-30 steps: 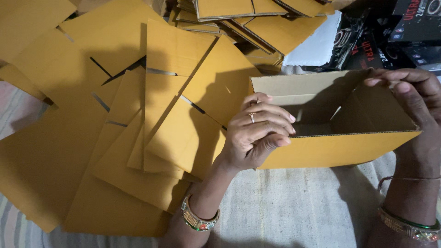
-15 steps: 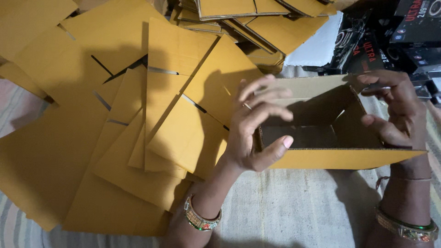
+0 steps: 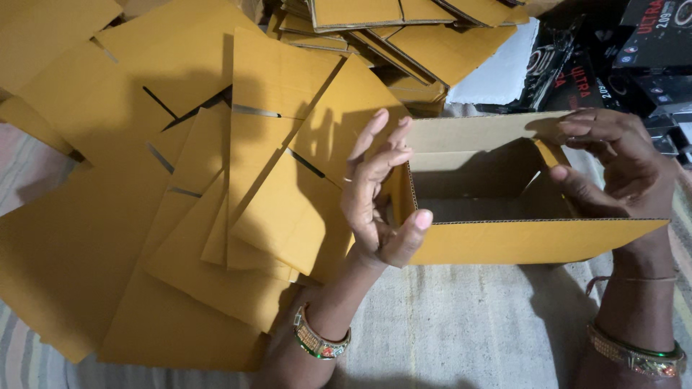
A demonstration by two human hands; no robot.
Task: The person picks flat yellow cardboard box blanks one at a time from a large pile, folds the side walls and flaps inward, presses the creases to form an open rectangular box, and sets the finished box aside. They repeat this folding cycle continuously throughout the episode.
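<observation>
A yellow-brown cardboard box (image 3: 519, 245) stands open in front of me on striped cloth, its flaps spread out. My left hand (image 3: 378, 198) is at the box's left end, fingers straight and apart, thumb pressed against the near left corner. My right hand (image 3: 613, 169) is at the right end, with its fingers curled over the right flap and reaching into the box. Both wrists wear bangles.
Many flat yellow cardboard blanks (image 3: 216, 180) lie fanned out to the left and behind. More folded cardboard (image 3: 404, 29) is stacked at the back. Black printed cartons (image 3: 641, 50) and a white sheet (image 3: 497, 72) sit at the back right. Striped cloth (image 3: 468, 331) covers the near surface.
My left hand lifted off the box's left end and opened, fingers now straight. My right hand moved from the outer right side over the right flap. The near flap has come down flat.
</observation>
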